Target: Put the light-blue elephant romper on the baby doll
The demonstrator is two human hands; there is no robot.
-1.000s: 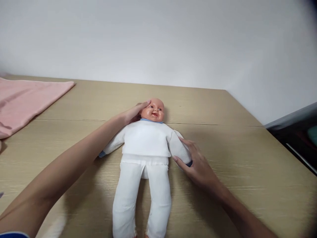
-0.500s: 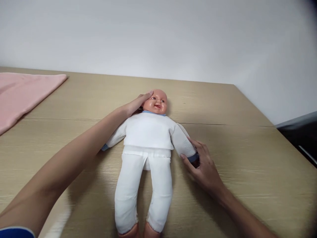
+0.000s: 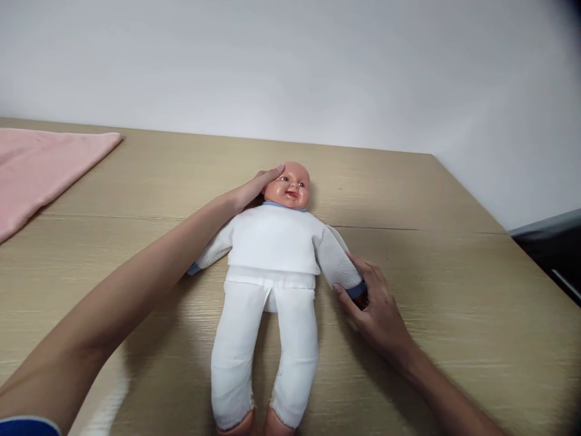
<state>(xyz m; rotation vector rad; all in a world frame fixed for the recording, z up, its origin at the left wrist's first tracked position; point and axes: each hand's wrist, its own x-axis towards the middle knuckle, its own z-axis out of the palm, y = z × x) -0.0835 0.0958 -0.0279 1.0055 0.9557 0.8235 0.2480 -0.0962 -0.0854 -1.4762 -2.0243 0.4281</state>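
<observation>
A baby doll (image 3: 275, 239) in a white top and white trousers lies on its back, its feet cut off by the lower edge of the view. My left hand (image 3: 256, 188) cups the side of the doll's head, thumb on the temple; the other fingers are hidden behind the head. Around the cuff of the doll's sleeve at the right is my right hand (image 3: 374, 303), thumb on one side and fingers on the other. The doll's hand there is mostly covered.
The doll rests on a wooden table (image 3: 454, 284) with a seam running across it. A pink cloth (image 3: 49, 169) lies at the far left. Behind the table stands a pale wall (image 3: 272, 66). Something black (image 3: 554, 248) is beyond the right edge.
The view has shifted slightly, so the doll and both hands appear a little further right. Both hands keep their places on the doll.
</observation>
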